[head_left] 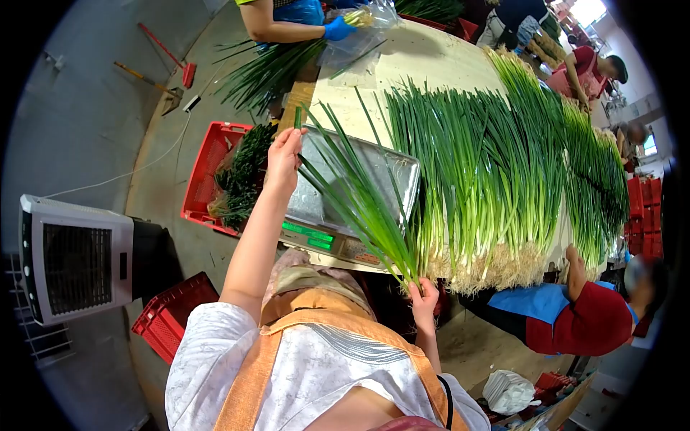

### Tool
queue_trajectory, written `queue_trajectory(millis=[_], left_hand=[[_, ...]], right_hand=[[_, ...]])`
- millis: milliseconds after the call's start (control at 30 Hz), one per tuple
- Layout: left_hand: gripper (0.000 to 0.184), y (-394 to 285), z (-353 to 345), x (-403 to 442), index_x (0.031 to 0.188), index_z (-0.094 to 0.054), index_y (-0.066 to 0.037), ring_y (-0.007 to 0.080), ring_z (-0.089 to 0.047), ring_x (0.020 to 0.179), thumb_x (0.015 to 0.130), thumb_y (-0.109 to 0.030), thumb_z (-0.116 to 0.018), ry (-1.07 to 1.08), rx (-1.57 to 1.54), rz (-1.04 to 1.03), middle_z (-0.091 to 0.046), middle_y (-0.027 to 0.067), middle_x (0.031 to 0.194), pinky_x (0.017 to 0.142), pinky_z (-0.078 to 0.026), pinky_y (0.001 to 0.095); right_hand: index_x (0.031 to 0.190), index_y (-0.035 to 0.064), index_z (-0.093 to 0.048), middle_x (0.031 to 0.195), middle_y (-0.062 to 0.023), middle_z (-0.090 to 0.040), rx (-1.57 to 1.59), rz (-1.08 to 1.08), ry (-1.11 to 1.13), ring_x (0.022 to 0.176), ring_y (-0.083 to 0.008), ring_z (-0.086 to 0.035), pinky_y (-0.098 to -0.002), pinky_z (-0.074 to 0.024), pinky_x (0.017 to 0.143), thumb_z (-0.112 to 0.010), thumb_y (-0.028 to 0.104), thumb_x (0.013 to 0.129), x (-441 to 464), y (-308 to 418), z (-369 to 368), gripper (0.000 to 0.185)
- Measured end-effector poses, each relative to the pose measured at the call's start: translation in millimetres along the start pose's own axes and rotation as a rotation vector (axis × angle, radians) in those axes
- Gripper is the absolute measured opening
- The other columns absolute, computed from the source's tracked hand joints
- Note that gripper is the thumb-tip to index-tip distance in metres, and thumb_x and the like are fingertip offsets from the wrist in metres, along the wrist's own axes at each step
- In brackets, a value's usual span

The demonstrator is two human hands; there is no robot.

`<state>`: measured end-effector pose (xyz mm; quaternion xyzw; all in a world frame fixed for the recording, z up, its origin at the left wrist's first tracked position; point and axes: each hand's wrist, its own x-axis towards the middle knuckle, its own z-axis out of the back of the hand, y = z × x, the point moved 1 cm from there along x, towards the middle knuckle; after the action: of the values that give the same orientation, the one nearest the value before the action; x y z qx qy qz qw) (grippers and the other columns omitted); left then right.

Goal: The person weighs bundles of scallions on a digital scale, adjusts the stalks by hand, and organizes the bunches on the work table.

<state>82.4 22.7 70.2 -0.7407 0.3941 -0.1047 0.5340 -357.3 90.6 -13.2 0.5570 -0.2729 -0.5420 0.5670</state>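
My right hand [424, 302] is closed around the pale lower end of a small bunch of green onions [366, 212], near the table's front edge. Their dark leaves fan out up and to the left, over the metal pan [323, 197] of a scale with a lit green display [307, 235]. At the pan's left far corner, my left hand [285, 153] is raised, its fingers pinched on a green onion leaf [298, 117] whose tip pokes out above. Right of the scale lies a wide row of green onions [481, 172], roots toward me.
A red crate [203, 176] with bagged greens stands left of the table, another red crate [172, 316] below it. Across the table, a person's blue-gloved hand [339, 29] holds onions by a clear bag. A person in red [586, 320] stands at right. An air cooler [77, 260] is at left.
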Motion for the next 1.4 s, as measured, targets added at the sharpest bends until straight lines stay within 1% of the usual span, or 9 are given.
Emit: queue_trajectory(millis=[367,433,500,600,633,700,800,1000,1400], left_hand=[[0.015,-13,96,-33,0.092,-0.061,-0.004,0.0057,-0.046,0.057,0.093,-0.017,-0.054,-0.090,0.051,-0.041,-0.057,-0.0008,0.073,0.049,-0.036,0.0202],[0.016,-12,156,-34,0.090,-0.063,-0.003,0.0107,-0.058,0.067,0.085,-0.017,-0.058,-0.125,0.671,0.112,-0.065,0.0062,0.084,0.056,-0.044,0.0238],[0.026,-14,173,-51,0.099,-0.063,-0.001,0.0186,-0.064,0.076,0.081,-0.020,-0.061,-0.107,1.923,0.111,-0.066,0.0127,0.096,0.066,-0.050,0.0293],[0.035,-9,170,-62,0.107,-0.062,-0.001,0.0250,-0.066,0.083,0.079,-0.022,-0.062,-0.180,1.720,-0.534,-0.064,0.0165,0.107,0.075,-0.051,0.0339],[0.034,-28,137,-66,0.110,-0.061,-0.001,0.0200,-0.065,0.079,0.081,-0.019,-0.063,-0.090,1.235,-0.350,-0.063,0.0141,0.107,0.071,-0.050,0.0303],[0.026,-36,99,-61,0.110,-0.061,-0.001,0.0096,-0.059,0.073,0.086,-0.011,-0.061,-0.005,0.905,-0.544,-0.064,0.0068,0.095,0.066,-0.047,0.0238],[0.025,-47,54,-52,0.113,-0.059,0.001,0.0074,-0.057,0.076,0.092,-0.013,-0.056,0.120,0.446,-0.365,-0.064,0.0037,0.099,0.072,-0.046,0.0211],[0.055,-30,45,-28,0.132,-0.034,0.006,0.0108,-0.058,0.065,0.089,-0.015,-0.061,-0.036,0.233,-0.143,-0.056,0.0134,0.109,0.051,-0.044,0.0215],[0.021,-37,35,-34,0.107,-0.058,-0.004,0.0015,-0.040,0.055,0.092,-0.020,-0.058,0.152,-0.024,0.025,-0.050,-0.0055,0.072,0.048,-0.029,0.0172]], right_hand=[[0.082,-0.0030,-0.059,0.064,-0.0046,-0.053,-0.243,0.298,-0.053,0.059,-0.0115,-0.048,-0.0269,-0.0382,0.055,-0.066,0.008,0.081,1,33,-6,0.013],[0.082,-0.0033,-0.060,0.066,-0.0066,-0.054,-0.250,0.318,-0.048,0.059,-0.0140,-0.050,-0.0281,-0.0393,0.056,-0.066,0.007,0.079,1,36,-7,0.013],[0.083,-0.0035,-0.060,0.068,-0.0081,-0.056,-0.266,0.350,-0.031,0.060,-0.0157,-0.051,-0.0285,-0.0401,0.057,-0.067,0.007,0.078,4,37,-8,0.013],[0.083,-0.0040,-0.061,0.069,-0.0089,-0.057,-0.289,0.330,0.001,0.060,-0.0172,-0.052,-0.0288,-0.0406,0.058,-0.067,0.007,0.078,8,42,-9,0.014],[0.083,-0.0040,-0.061,0.069,-0.0091,-0.057,-0.290,0.338,0.004,0.060,-0.0176,-0.052,-0.0290,-0.0406,0.058,-0.066,0.007,0.078,9,42,-9,0.014],[0.083,-0.0041,-0.060,0.069,-0.0096,-0.057,-0.300,0.360,0.016,0.060,-0.0183,-0.053,-0.0295,-0.0407,0.058,-0.066,0.007,0.078,14,42,-9,0.014],[0.082,-0.0035,-0.060,0.068,-0.0100,-0.056,-0.352,0.434,0.015,0.059,-0.0189,-0.052,-0.0302,-0.0401,0.057,-0.065,0.008,0.078,18,51,-12,0.013],[0.080,-0.0030,-0.060,0.065,-0.0098,-0.052,-0.351,0.464,0.005,0.058,-0.0192,-0.049,-0.0305,-0.0384,0.056,-0.065,0.008,0.077,13,42,-11,0.012],[0.085,-0.0033,-0.060,0.075,-0.0144,-0.059,-0.397,0.345,0.031,0.066,-0.0292,-0.056,-0.0335,-0.0444,0.062,-0.067,0.007,0.078,-1,37,-9,0.014]])
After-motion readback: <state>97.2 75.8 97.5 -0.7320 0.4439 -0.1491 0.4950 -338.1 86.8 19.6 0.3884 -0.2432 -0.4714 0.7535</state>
